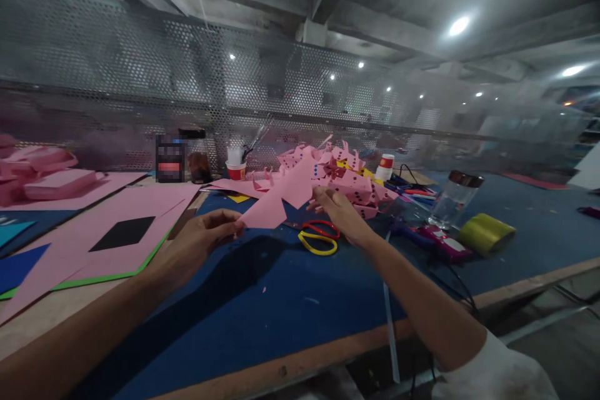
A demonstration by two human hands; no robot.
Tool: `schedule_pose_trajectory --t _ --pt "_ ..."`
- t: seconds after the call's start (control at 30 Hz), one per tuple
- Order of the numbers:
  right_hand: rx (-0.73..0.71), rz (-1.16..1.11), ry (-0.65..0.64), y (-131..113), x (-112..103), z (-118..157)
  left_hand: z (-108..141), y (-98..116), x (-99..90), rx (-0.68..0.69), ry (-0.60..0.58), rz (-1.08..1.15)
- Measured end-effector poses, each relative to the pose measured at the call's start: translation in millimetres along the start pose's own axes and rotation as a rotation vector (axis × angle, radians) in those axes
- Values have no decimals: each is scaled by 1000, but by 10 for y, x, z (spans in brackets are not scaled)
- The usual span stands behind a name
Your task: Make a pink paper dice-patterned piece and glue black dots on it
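A cut piece of pink paper (272,203) hangs above the blue mat, its right part notched and pointed. Its lower left corner is pinched between the thumb and fingers of my left hand (213,228). At the opposite end, my right hand (335,206) has its fingers closed at the paper's right edge; the fingertips are partly hidden. Just below the paper lie scissors (319,240) with one red and one yellow handle loop, their blades mostly covered. Behind it is a heap of folded pink paper shapes (347,184) with dark dots.
Pink sheets (173,200) and a black paper piece (122,233) lie left. Paper cups (235,169) and a dark jar (199,159) stand behind. On the right are a clear jar (454,200), a yellow roll (487,233), a purple glue gun (440,242) and a hanging clear strip (390,319).
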State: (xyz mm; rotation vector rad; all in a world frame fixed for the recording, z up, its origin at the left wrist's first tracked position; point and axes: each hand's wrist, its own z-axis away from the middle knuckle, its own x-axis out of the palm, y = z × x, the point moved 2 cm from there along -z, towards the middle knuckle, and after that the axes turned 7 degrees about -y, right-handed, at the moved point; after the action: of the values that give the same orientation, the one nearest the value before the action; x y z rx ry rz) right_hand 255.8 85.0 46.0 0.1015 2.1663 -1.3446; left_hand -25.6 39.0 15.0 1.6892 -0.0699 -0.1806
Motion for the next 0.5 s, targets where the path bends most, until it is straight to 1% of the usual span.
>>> schedule_pose_trajectory --t 0.07,0.13,0.2,0.33,0.4,0.5 --pt "-93 -158 29 -121 -34 29 23 10 35 10 -14 -85" --pt "-140 -250 30 -206 -34 68 46 24 73 20 -39 -167" --pt "-136 -310 48 -238 -14 96 64 35 105 26 -65 -232" --pt "-116 -351 150 -198 16 100 75 49 139 16 -90 -270" --pt "-118 -359 156 -175 18 90 74 55 141 9 -95 -263" --pt "-93 -346 129 -158 11 85 68 55 124 5 -100 -252"
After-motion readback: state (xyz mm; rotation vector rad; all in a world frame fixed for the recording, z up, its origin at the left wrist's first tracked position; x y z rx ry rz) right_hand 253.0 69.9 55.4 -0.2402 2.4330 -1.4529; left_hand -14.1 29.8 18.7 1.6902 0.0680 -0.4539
